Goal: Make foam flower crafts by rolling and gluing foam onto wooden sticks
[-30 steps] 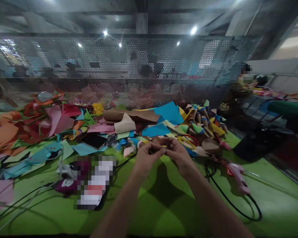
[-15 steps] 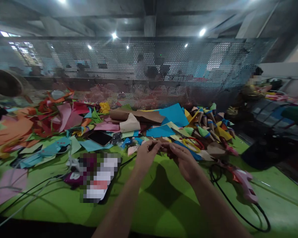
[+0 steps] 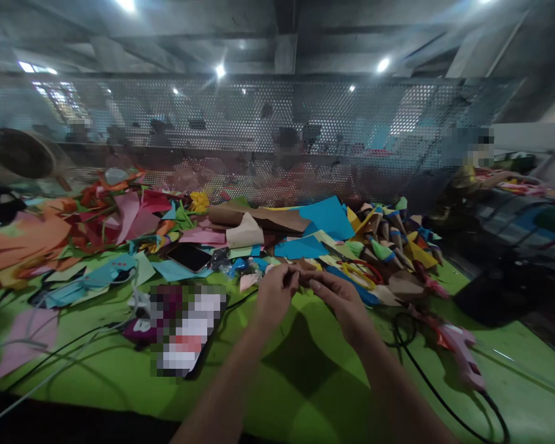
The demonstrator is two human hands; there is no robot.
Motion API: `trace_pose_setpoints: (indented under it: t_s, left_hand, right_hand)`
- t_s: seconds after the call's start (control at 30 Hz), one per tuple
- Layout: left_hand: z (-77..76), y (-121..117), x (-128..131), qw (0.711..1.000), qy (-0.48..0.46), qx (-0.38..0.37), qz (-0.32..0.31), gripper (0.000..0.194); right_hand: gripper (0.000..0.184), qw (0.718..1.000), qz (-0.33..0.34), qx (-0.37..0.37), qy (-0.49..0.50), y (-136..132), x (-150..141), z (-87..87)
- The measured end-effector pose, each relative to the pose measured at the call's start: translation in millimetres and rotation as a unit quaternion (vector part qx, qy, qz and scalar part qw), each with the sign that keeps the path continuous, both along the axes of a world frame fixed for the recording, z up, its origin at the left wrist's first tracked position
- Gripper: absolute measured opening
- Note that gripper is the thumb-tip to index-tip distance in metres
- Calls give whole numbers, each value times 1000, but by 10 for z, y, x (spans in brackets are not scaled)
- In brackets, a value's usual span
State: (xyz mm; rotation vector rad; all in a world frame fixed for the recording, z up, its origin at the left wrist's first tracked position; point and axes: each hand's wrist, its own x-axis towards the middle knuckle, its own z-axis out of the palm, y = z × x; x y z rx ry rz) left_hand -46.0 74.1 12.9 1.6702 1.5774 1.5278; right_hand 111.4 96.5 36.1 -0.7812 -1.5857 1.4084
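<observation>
Over the green tabletop (image 3: 203, 401), my left hand (image 3: 275, 295) is closed, thumb and forefinger pinched together. My right hand (image 3: 340, 296) meets it from the other side, its fingers bent and its fingertips close to the left ones. Whatever lies between the fingertips is small, dark and mostly covered, so I cannot make out what it is. Just beyond the hands lie scissors with yellow and red handles (image 3: 364, 274) and blue paper (image 3: 300, 246). A pink glue gun (image 3: 462, 354) rests to the right of my right forearm.
A phone with a lit screen (image 3: 192, 336) lies left of my hands, a dark phone (image 3: 189, 258) behind it. Cut coloured paper (image 3: 129, 216) and rolled paper cones (image 3: 388, 231) pile up along a perforated metal screen (image 3: 240, 135). The glue gun's black cable (image 3: 425, 382) loops at right. Another person sits far right.
The view has shifted a little, so the table things sit slightly further right. Both hands stay together at the same spot, with small shifts of the fingers.
</observation>
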Motion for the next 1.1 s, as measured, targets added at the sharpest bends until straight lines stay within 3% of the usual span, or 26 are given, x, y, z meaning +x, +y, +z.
trace_pose_setpoints:
  t_s: [0.3, 0.43, 0.57, 0.7, 0.83, 0.97, 1.1]
  left_hand:
    - [8, -50, 45, 989, 115, -20, 88, 12]
    - [24, -66, 13, 988, 99, -26, 118, 12]
    - [22, -39, -19, 998, -3, -19, 67, 15]
    - [11, 5, -6, 996, -76, -31, 25, 18]
    - [31, 24, 18, 984, -174, -34, -18, 8]
    - [35, 29, 20, 980, -190, -51, -43, 10]
    - [11, 21, -2, 990, -132, -38, -23, 9]
  right_hand:
    - [43, 998, 2, 37, -47, -21, -27, -43]
    - [42, 999, 6, 26, -22, -34, -53, -58]
    - [39, 998, -9, -49, 34, -28, -40, -49]
    - [41, 996, -24, -75, 34, -1, -9, -44]
    - [40, 993, -15, -101, 63, 15, -4, -44]
    - [42, 993, -2, -103, 62, 10, -7, -46]
    - [41, 995, -22, -90, 37, -7, -8, -42]
